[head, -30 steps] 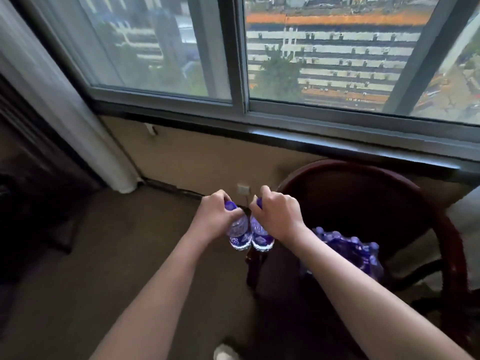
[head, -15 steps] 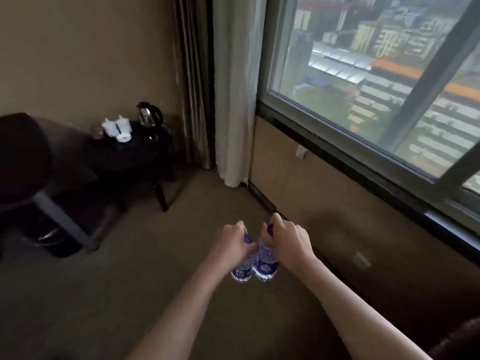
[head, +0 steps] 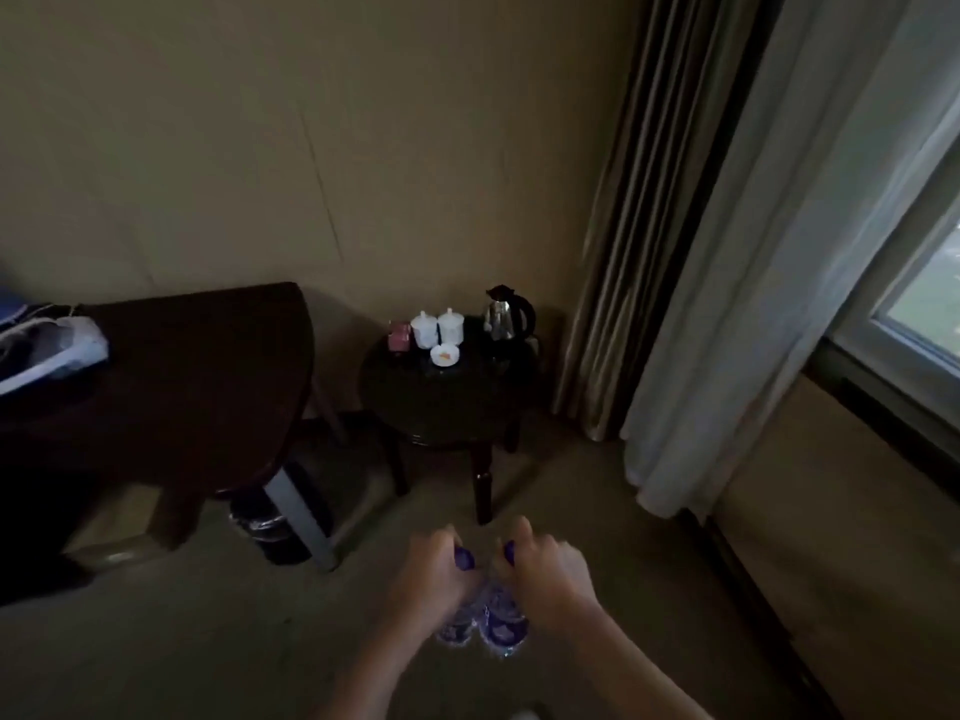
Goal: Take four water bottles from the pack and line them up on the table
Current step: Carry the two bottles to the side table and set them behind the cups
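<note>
My left hand [head: 428, 576] grips a small water bottle [head: 457, 623] with a purple cap and label. My right hand [head: 550, 574] grips a second water bottle [head: 503, 628] of the same kind. Both bottles hang side by side, touching, low in the middle of the view above the carpet. The pack is out of view. A small round dark table [head: 447, 402] stands ahead of my hands, and a larger dark table [head: 171, 376] stands to the left.
The round table carries a kettle [head: 506, 317], two white lidded cups [head: 438, 327], a small dish [head: 445, 354] and a pink box [head: 399, 336]. Curtains [head: 727, 283] hang at the right by the window [head: 924, 283]. A bin [head: 270, 527] sits under the larger table.
The view has swung left from the window and chair to the room's corner with the tables. Both hands still hold the bottles, which stay together.
</note>
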The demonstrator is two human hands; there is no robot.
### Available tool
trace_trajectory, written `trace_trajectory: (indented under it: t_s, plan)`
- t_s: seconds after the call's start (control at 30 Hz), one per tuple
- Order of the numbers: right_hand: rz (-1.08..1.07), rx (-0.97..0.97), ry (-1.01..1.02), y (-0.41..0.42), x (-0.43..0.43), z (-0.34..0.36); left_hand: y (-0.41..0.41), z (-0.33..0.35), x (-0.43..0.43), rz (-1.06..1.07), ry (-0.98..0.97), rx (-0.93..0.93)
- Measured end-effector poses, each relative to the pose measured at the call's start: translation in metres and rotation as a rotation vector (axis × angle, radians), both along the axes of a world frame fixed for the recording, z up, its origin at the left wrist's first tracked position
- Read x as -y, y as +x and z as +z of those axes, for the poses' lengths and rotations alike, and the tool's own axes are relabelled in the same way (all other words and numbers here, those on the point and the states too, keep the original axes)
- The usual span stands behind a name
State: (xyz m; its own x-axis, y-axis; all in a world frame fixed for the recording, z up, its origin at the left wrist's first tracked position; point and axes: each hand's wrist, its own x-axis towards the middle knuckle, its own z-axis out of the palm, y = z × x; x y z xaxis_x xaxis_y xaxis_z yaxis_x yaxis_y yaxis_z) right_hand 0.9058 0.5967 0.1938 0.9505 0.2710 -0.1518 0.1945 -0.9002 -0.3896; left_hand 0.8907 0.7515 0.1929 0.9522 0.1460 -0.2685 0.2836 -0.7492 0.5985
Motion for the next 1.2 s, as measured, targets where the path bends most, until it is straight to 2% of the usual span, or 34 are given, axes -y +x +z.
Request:
trace_trajectory:
  t_s: [0.13, 0.37, 0.6, 0.9, 1.2]
  plan:
    - [0.077, 0.009, 0.043, 0.116, -0.036, -0.014, 0.102, -0.005, -0.034, 0.064, 0.053, 0.003]
    - [0.080, 0.011, 0.119, 0.295, -0.071, -0.007, 0.265, -0.002, -0.066, 0.103, -0.039, 0.050]
    - [0.051, -0.036, 0.073, 0.451, -0.090, -0.039, 0.422, -0.057, -0.088, 0.086, -0.119, 0.047]
    - [0.054, -0.108, 0.046, 0.556, -0.113, -0.095, 0.529, -0.114, -0.111, 0.163, -0.182, 0.004]
    - [0.175, -0.123, 0.046, 0.599, -0.127, -0.119, 0.569, -0.141, -0.125, 0.251, -0.138, -0.059]
